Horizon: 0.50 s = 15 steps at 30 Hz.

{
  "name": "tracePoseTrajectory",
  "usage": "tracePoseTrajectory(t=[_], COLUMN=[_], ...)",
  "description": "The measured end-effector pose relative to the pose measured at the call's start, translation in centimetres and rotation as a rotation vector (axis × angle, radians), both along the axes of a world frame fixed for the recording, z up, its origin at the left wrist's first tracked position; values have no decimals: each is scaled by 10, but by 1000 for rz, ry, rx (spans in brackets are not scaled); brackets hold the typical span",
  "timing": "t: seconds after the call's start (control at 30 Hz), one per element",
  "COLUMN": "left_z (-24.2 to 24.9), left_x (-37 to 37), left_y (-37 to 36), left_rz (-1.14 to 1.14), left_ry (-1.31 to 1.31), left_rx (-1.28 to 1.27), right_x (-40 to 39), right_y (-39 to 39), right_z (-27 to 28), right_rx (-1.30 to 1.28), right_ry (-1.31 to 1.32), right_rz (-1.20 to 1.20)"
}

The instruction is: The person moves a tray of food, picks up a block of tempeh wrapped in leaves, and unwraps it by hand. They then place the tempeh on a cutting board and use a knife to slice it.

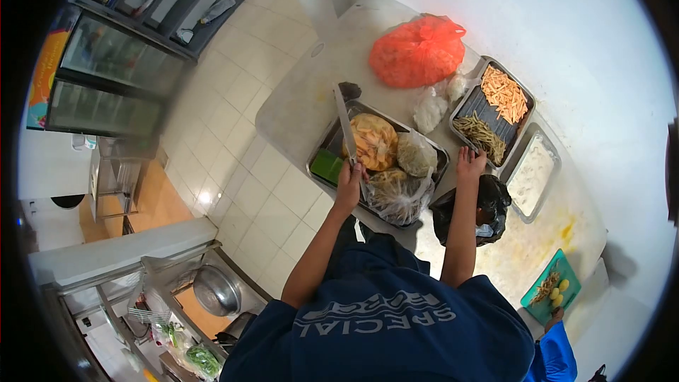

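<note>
- Fingers (355, 168) of my left hand (345, 185) are closed round a long knife (346, 127), its blade pointing away from me over the side of a metal tray (443, 163).
- Just ahead of those fingers, in that tray, sits a clear bag of orange pieces (375, 143); a green block (327, 165) lies just left of them.
- Right of my left fingers, the same tray holds a bag of pale stuff (416, 155) and a crinkled clear bag (399, 198).
- Fingers of my right hand (468, 168) are curled at the near edge of a dark tray (493, 117); I can't tell whether they touch it or pinch anything.
- Just beyond those right fingers are green strips (482, 136), with orange strips (503, 92) farther on in the same tray.
- Nearer to me than the right fingers, a black plastic bag (495, 201) gapes open beside my forearm.
- Right of my right fingers lies a tray of something white (530, 175).
- Well ahead of both hands rests a tied red bag (417, 53).
- Well off to the right, closer to me, another person's hand (556, 317) is at a green board (566, 277) with yellow pieces (559, 292).
</note>
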<state>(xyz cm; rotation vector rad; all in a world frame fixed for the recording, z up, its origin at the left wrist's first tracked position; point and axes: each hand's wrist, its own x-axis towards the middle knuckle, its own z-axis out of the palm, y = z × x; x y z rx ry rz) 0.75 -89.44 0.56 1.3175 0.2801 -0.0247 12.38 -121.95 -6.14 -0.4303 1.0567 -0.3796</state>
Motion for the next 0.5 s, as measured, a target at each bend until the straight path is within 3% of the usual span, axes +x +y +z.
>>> tracePoseTrajectory(t=[0.1, 0.2, 0.5], left_z=[3, 23, 22], left_x=[3, 9, 7], left_y=[-5, -14, -10], left_rz=[-54, -77, -34], left_ry=[31, 54, 53], left_rx=[23, 58, 178], right_x=[3, 10, 8], right_y=[-8, -32, -17], right_z=[-10, -63, -69], right_rx=[18, 98, -48], right_ry=[12, -143, -245], right_rz=[-43, -13, 79])
